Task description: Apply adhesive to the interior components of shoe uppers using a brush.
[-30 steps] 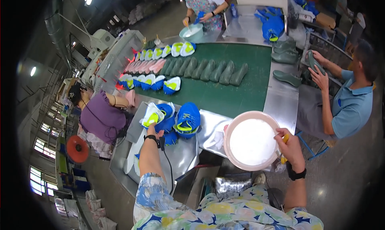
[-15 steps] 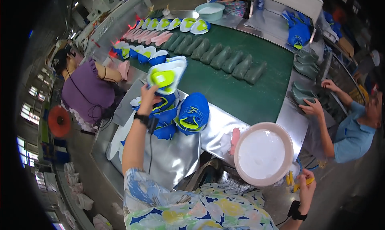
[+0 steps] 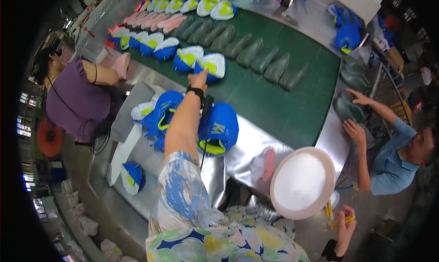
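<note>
Left grip (image 3: 198,81) pinching curved blue-white upper (image 3: 214,65), right grip (image 3: 345,226) clasping slim yellow handle (image 3: 350,219)

The left hand (image 3: 198,81) touches a blue-and-white upper (image 3: 215,64) on the green surface (image 3: 302,111), beyond and left of the basin (image 3: 297,214) with white contents. Just right of the basin and nearer, the right hand (image 3: 346,227) holds a yellow object (image 3: 350,219). Left of the basin sits a blue shoe (image 3: 218,125); beyond it, dark green forms (image 3: 250,52) make a row.
</note>
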Action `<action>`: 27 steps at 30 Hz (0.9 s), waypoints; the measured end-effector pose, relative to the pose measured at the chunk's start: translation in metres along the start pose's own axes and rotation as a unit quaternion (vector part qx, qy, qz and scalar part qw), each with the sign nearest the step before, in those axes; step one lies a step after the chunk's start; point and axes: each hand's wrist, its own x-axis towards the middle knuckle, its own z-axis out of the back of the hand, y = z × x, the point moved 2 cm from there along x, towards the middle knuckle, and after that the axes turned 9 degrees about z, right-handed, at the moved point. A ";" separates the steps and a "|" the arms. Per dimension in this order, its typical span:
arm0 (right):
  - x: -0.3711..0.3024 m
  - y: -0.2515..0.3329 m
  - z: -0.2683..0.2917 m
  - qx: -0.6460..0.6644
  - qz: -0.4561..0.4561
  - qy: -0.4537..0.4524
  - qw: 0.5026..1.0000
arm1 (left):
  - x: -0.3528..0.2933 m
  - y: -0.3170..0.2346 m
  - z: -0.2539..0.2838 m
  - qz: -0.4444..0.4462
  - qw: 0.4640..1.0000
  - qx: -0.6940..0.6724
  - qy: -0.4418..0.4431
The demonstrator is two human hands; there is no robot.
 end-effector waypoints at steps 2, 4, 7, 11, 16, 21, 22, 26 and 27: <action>0.006 0.010 -0.002 -0.006 -0.010 0.000 1.000 | -0.038 -0.017 -0.003 -0.104 0.992 0.038 0.064; 0.017 0.015 0.000 -0.009 0.019 0.019 1.000 | -0.113 -0.025 0.027 -0.173 0.947 0.115 0.244; 0.031 0.022 0.005 0.024 0.064 0.043 0.997 | -0.210 0.022 0.076 -0.366 0.811 0.369 0.269; 0.042 0.024 0.010 0.040 0.101 0.063 0.992 | -0.257 0.088 0.090 -0.619 0.617 0.476 0.103; 0.048 0.026 0.006 0.053 0.121 0.059 0.990 | -0.226 0.102 0.091 -0.571 0.654 0.492 0.060; 0.038 -0.007 0.019 0.048 0.150 0.011 0.987 | -0.178 0.061 0.079 -0.377 0.890 0.208 0.148; 0.034 -0.015 0.020 0.052 0.138 0.002 0.989 | -0.165 0.050 0.061 -0.281 0.923 0.095 0.245; 0.018 -0.040 0.010 0.023 0.114 -0.032 0.993 | -0.119 0.044 -0.015 0.007 0.905 -0.087 0.416; 0.015 -0.049 0.006 0.027 0.116 -0.041 0.992 | -0.088 0.050 -0.031 0.016 0.909 -0.118 0.400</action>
